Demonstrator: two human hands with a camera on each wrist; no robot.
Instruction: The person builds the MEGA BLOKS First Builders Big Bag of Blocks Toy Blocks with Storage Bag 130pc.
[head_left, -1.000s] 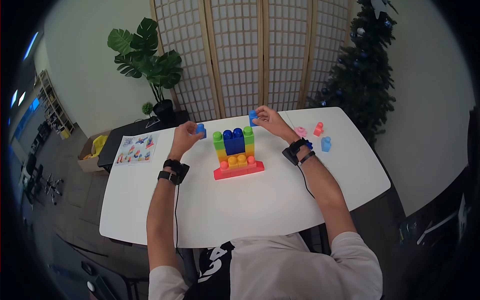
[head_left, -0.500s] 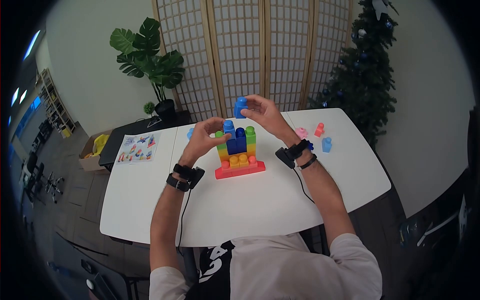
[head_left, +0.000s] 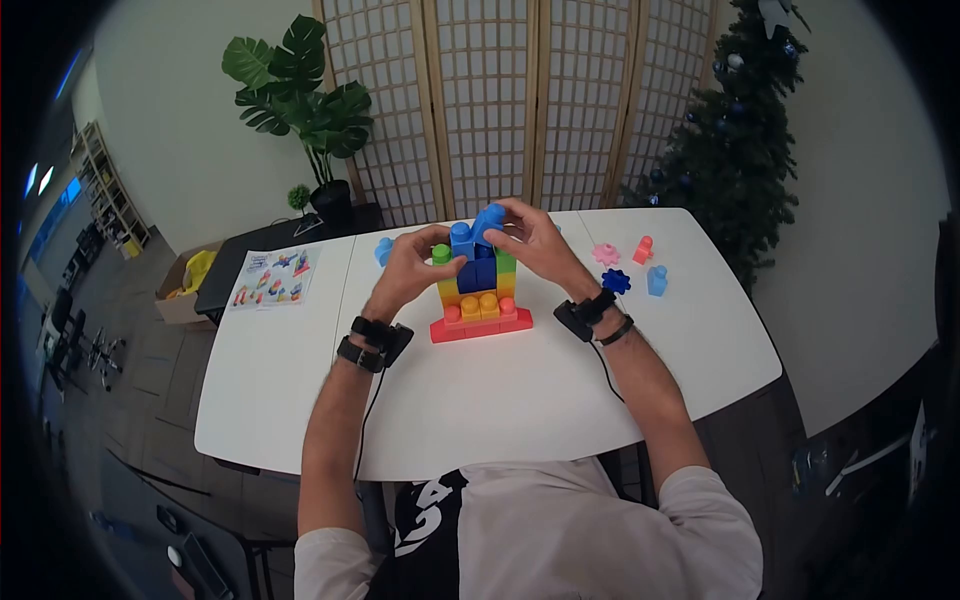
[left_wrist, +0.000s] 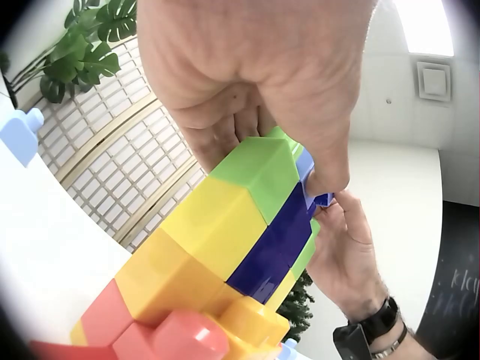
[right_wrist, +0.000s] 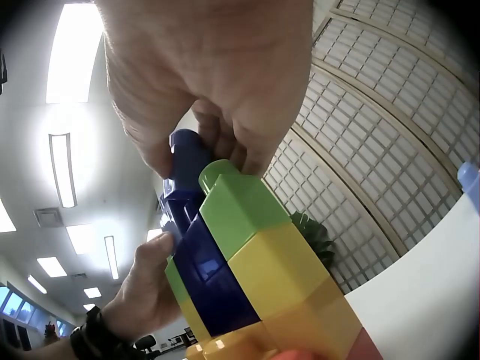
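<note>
A block tower stands on the table, with a red base (head_left: 482, 328), orange and yellow layers, green side blocks (left_wrist: 262, 169) and a dark blue block (right_wrist: 214, 281) in the middle. My left hand (head_left: 410, 272) grips a lighter blue block (head_left: 461, 240) seated at the left on top of the dark blue one, thumb in front and fingers behind. With my right hand (head_left: 540, 245) I pinch a second blue block (head_left: 488, 224), tilted, close over the top beside the first one. In the right wrist view, its lower end overlaps the dark blue block.
On the white table (head_left: 440, 420) at right lie a pink gear (head_left: 606, 254), a dark blue gear (head_left: 617, 281), a red block (head_left: 643, 250) and a light blue block (head_left: 657, 281). Another light blue block (head_left: 383, 251) is behind my left hand. A picture sheet (head_left: 272, 280) lies at left.
My left hand brought its blue block rightward onto the tower's top. My right hand moved its blue block left and then down over the tower.
</note>
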